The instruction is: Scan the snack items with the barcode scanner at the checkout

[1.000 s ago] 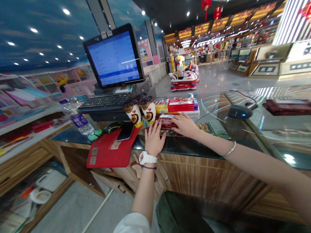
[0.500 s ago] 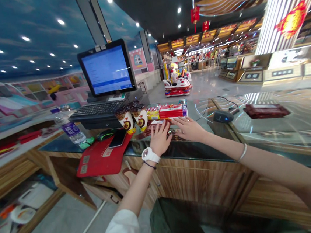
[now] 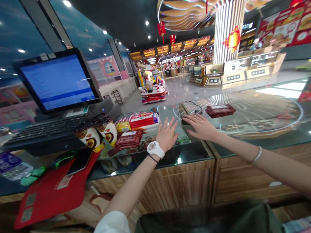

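Observation:
My left hand (image 3: pixel 167 134), with a white watch on its wrist, is over the glass counter (image 3: pixel 187 152), fingers spread and holding nothing. Just left of it lies a stack of dark brown packets (image 3: pixel 130 138). Red and yellow snack packs (image 3: pixel 142 120) lie behind that stack. My right hand (image 3: pixel 203 127) has its fingers stretched out over a small black device with a cable, mostly hidden under them; whether they touch it I cannot tell. Beyond the right hand, more brown packets (image 3: pixel 220 110) lie on the glass.
At left stand a touchscreen monitor (image 3: pixel 57 82), a keyboard (image 3: pixel 45 128) and two patterned cups (image 3: pixel 108 132). A phone (image 3: pixel 79 161) rests on a red mat (image 3: pixel 55 195) overhanging the counter edge. A labelled bottle (image 3: pixel 9 165) is at the far left.
The view has turned right. Both hands have moved right along the counter, away from the brown packet stack, which now shows uncovered. My right hand has reached the black device.

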Demonstrator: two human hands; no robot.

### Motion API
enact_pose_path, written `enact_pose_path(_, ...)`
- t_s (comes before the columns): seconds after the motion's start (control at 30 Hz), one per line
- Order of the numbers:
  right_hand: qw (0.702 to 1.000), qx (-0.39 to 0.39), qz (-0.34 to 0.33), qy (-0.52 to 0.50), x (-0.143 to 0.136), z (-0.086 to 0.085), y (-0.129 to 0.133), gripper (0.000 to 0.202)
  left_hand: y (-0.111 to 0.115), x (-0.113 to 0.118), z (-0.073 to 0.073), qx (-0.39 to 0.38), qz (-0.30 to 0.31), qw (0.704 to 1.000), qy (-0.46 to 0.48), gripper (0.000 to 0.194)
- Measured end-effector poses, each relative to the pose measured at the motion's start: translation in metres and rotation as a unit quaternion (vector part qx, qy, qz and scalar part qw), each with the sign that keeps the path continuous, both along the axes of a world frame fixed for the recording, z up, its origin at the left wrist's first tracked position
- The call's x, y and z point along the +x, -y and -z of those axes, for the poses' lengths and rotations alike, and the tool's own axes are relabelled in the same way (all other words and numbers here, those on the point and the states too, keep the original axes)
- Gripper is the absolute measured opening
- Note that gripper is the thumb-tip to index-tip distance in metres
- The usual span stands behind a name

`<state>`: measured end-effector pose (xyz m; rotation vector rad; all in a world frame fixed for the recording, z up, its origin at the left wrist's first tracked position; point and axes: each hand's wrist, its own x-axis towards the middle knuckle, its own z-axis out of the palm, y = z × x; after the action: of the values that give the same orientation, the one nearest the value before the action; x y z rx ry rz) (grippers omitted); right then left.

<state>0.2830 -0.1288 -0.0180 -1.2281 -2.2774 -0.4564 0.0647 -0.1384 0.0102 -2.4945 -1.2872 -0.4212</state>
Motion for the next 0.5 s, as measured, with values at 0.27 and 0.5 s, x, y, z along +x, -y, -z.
enact_pose_path(0.27,0.996,0.026,0.089,0.008,0.097,0.010,-0.005,0.060,-0.024,0.082,0.002,0.014,0.093,0.995,-0.028,0.054)
enact_pose_path(0.5,0.985,0.020,0.172,0.017,0.167,0.016,-0.018,0.063,-0.049,0.149,0.008,0.021,0.141,0.989,-0.040,0.054)
